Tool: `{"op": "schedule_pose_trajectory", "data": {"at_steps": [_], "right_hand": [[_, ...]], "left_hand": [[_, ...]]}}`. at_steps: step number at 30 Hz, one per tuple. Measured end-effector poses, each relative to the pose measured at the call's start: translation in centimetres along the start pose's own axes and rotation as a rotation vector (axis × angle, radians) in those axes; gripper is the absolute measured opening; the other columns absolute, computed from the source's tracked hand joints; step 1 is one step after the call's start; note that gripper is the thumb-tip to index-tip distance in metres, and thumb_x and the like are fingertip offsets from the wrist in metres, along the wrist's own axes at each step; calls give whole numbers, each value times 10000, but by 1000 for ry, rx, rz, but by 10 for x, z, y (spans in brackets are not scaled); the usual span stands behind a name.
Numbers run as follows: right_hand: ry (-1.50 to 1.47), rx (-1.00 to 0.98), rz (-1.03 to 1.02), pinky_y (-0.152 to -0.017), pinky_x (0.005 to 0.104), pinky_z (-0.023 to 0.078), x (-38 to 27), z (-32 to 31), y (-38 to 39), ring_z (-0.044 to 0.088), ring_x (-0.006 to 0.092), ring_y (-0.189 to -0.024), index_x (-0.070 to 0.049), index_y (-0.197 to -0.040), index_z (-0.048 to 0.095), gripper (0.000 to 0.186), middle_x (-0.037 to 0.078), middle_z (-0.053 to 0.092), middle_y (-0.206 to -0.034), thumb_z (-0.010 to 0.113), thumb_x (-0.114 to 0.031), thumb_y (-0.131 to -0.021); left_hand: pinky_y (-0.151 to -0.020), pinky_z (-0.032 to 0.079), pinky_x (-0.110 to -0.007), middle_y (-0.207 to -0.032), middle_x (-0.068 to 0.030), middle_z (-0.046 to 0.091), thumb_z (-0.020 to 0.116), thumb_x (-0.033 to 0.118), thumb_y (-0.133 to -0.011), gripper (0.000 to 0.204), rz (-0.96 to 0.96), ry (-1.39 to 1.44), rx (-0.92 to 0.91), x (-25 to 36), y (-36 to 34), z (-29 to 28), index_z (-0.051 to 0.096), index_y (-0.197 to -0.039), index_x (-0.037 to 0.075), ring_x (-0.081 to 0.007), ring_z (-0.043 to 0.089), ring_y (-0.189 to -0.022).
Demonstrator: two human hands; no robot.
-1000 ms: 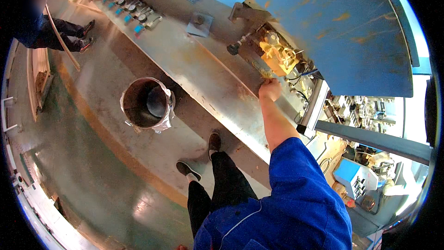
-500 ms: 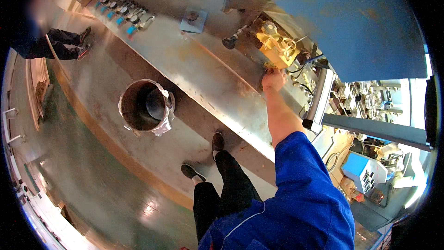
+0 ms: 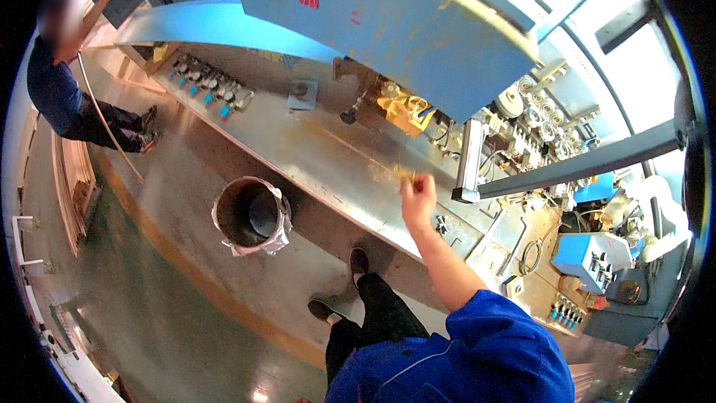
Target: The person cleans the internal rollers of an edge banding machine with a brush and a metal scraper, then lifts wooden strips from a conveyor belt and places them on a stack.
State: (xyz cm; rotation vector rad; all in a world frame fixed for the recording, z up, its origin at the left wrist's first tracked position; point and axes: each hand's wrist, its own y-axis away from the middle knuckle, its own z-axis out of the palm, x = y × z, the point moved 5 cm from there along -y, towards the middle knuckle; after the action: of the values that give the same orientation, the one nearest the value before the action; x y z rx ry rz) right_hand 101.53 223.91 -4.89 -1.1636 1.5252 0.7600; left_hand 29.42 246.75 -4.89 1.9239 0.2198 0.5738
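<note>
My right hand [image 3: 420, 192] is closed, its fingertips pinched on a small yellowish-brown tuft [image 3: 403, 172] that is blurred and too small to name for certain. It is over the grey metal ledge [image 3: 298, 153] of a machine, on the near side of a yellow machine part [image 3: 406, 114] and apart from it. Just right of the hand a grey metal bar [image 3: 468, 157] slants down. My left hand is out of view.
A round bin [image 3: 228, 213] with a crumpled liner stands on the floor to the left. Several gauges [image 3: 211, 93] line the ledge's far end. A blue panel [image 3: 373, 26] overhangs it. Another person [image 3: 63, 97] stands far left. Hex keys [image 3: 513, 245] and a blue box [image 3: 578, 257] lie right.
My right hand has drawn back from beneath the yellow part toward me, holding the tuft. The view has tilted up, showing more of the blue panel and the other person.
</note>
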Motion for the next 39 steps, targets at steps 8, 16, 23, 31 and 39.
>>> {"op": "schedule_pose_trajectory", "data": {"at_steps": [8, 16, 23, 31, 39], "right_hand": [[626, 101, -254, -735, 431, 502, -63, 39, -142, 643, 335, -816, -83, -880, 667, 199, 130, 686, -912, 657, -281, -881], [1105, -155, -480, -737, 457, 504, -43, 68, -173, 652, 348, -896, -123, -862, 701, 177, 101, 707, -972, 579, -248, -886], [1210, -365, -214, -883, 475, 444, -67, 62, -165, 602, 356, -1024, -67, -941, 666, 230, 143, 677, -1064, 540, -252, -888], [1225, -328, -512, -1046, 481, 326, -72, 57, -102, 430, 341, -1293, -61, -1302, 550, 492, 120, 502, -1393, 548, -333, -892], [849, -322, -684, -936, 484, 424, -65, 38, -38, 551, 351, -1079, -59, -1107, 645, 368, 159, 610, -1163, 641, -322, -849]], "left_hand": [[-765, 519, -401, -957, -112, 667, 582, 300, -984, 360, 174, -144, 39, 30, 2, -5, 616, -1194, 9, -228, 601, -817], [-789, 518, -411, -954, -111, 669, 602, 291, -973, 360, 109, 75, 103, -17, 18, -11, 624, -1185, 1, -246, 609, -832], [-746, 511, -381, -879, -82, 646, 601, 258, -970, 266, 52, 7, 81, -3, 9, -4, 633, -1079, 17, -222, 608, -797], [-712, 507, -370, -860, -76, 631, 583, 293, -974, 269, 89, -63, 22, 25, -10, -4, 627, -1029, 33, -214, 604, -784], [-678, 503, -360, -840, -70, 616, 565, 327, -978, 284, 78, -176, -41, 44, -22, -32, 620, -979, 48, -205, 600, -771]]}}
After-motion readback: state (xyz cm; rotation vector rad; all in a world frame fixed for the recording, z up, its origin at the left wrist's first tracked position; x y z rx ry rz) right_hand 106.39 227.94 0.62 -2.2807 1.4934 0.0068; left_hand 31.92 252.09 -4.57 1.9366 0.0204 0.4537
